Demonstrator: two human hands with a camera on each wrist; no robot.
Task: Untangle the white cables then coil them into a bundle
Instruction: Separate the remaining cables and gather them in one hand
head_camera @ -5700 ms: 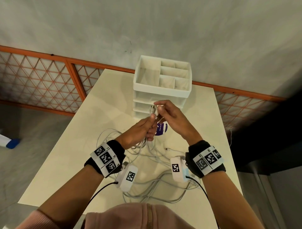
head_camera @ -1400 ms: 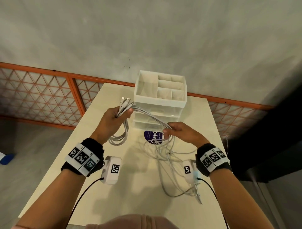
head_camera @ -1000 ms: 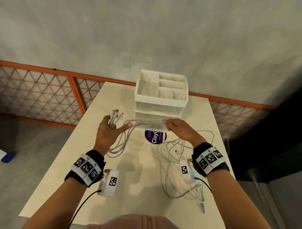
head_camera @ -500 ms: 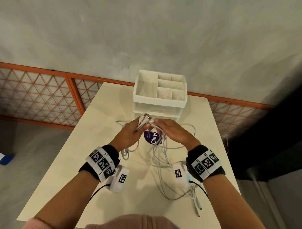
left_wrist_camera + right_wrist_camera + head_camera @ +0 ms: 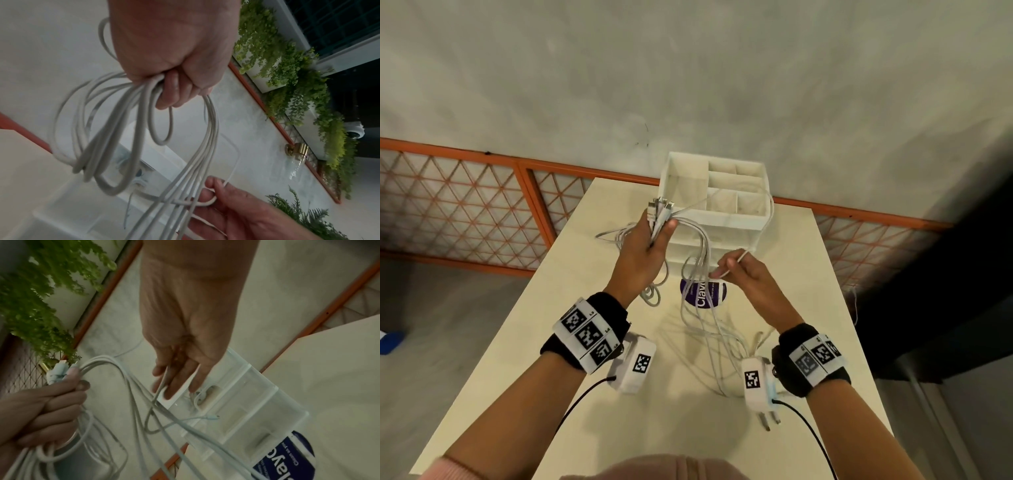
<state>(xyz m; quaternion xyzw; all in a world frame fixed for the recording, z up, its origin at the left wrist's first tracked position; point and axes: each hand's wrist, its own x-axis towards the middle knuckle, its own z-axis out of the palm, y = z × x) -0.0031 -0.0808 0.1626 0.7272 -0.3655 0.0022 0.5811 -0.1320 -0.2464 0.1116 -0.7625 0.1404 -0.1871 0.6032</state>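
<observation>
Fingers [image 5: 654, 236] grip four plug ends [image 5: 661, 209]; right hand [image 5: 743, 274] pinches one cable [image 5: 736, 258].

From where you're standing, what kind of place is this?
Probably a balcony or terrace used as a work spot: a cream table against an orange lattice railing, hanging green plants nearby, and a white drawer organizer on the table.
</observation>
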